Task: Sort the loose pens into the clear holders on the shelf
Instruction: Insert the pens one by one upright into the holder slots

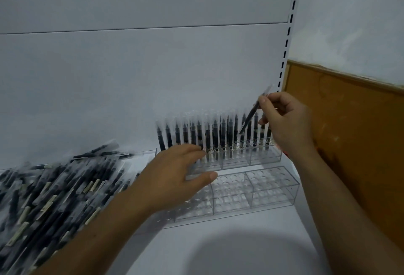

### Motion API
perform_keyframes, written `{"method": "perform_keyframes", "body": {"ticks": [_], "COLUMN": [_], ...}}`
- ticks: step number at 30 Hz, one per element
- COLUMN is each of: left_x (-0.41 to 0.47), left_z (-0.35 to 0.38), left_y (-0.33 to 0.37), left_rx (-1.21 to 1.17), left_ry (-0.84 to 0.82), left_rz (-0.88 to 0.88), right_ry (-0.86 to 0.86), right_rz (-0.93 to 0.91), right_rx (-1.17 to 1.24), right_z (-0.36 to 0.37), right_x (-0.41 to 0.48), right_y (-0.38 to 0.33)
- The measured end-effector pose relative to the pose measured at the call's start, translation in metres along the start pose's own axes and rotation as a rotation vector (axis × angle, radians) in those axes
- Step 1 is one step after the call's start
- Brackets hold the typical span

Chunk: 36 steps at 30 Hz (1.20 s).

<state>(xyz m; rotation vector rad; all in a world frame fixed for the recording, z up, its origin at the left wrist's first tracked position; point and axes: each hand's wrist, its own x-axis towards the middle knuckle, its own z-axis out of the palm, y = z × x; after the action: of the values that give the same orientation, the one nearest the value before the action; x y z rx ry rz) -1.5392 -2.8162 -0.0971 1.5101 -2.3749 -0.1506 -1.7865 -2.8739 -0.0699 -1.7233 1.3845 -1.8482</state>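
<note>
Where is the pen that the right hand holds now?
In the head view, the pen is pinched in the right hand, right of centre, tilted above the right end of the rear holder.

Loose black pens [54, 187] heaped left of left hand [175, 172], upright pens [218, 134] in rear clear acrylic holder [264, 157], front clear holder [273, 187] under its thumb, tilted black pen [251, 119] pinched in right hand [286, 121]

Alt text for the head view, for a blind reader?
The right hand pinches one pen, tilted, over the standing pens in the rear clear holder. The left hand lies open across both holders' left ends; the front holder looks empty, loose pens piled at left.
</note>
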Motion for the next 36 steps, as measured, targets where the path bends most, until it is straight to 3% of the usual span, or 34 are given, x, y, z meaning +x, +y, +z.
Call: {"method": "perform_keyframes", "body": {"ticks": [6,13,23,29,32,36], "left_x": [-0.005,-0.004,-0.003,-0.003,-0.002,-0.01], "left_z": [0.003,0.005,0.006,0.005,0.002,-0.016], "left_y": [0.002,0.001,0.0,-0.001,-0.003,-0.019], "left_rx": [0.012,0.035,0.029,0.019,-0.118,-0.361], "left_ry": [-0.056,-0.057,-0.049,-0.044,-0.014,0.203], "left_rz": [-0.086,-0.082,-0.078,-0.061,-0.068,-0.128], "right_ry": [-0.089,-0.071,-0.383,-0.423,-0.498,-0.472], "right_rz": [-0.05,-0.066,-0.037,-0.022,0.033,-0.043], "right_rx": [-0.153,-0.22,-0.535,-0.598,-0.715,-0.732], "right_z": [0.008,0.005,0.019,0.018,0.011,0.013], "right_x": [-0.004,-0.001,-0.005,-0.007,-0.008,-0.019], "right_y": [0.006,0.006,0.007,-0.001,-0.007,-0.029]}}
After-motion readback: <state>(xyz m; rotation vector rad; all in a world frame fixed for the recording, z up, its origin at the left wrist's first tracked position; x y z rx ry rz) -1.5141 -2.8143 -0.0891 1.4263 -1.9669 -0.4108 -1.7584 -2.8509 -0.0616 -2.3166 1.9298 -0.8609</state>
